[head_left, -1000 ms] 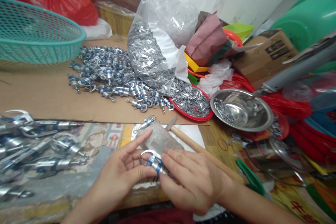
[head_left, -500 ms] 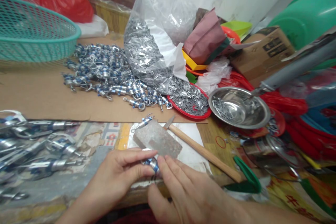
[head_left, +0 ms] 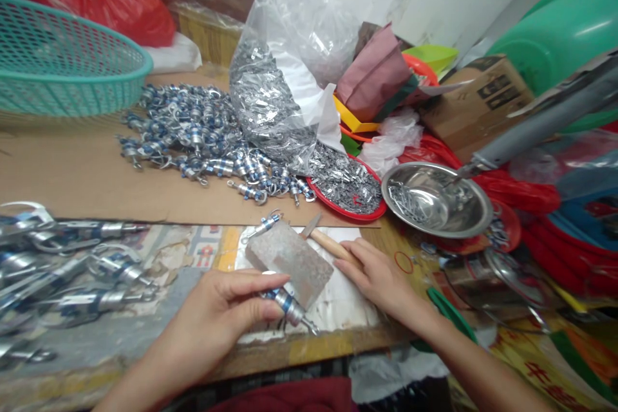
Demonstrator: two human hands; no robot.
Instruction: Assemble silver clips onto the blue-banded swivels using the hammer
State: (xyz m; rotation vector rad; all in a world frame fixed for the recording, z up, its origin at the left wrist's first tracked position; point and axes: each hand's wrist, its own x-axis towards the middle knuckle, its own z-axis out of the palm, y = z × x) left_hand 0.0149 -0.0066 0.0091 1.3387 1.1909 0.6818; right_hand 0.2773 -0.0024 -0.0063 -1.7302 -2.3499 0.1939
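Between the thumb and fingers of my left hand (head_left: 236,306) is a silver and blue metal fitting (head_left: 291,307), its eye end pointing down to the right. It is at the near edge of a grey stone block (head_left: 292,261). My right hand (head_left: 371,270) is closed over the wooden handle of a hammer (head_left: 328,243), whose narrow head lies beside the block's upper right corner. Another fitting (head_left: 261,226) rests at the block's far left corner. White paper (head_left: 355,306) lies beneath the block.
Many finished-looking fittings are heaped on cardboard (head_left: 72,167), with more at the near left. Behind are a teal basket (head_left: 72,93) and a clear bag of metal pieces (head_left: 265,96). A red plate (head_left: 345,212), a steel bowl (head_left: 434,225) and a green strap (head_left: 451,315) are to the right.
My right hand has left the fitting and moved up and right onto the hammer handle. My left hand still holds the fitting, whose lower end now shows.
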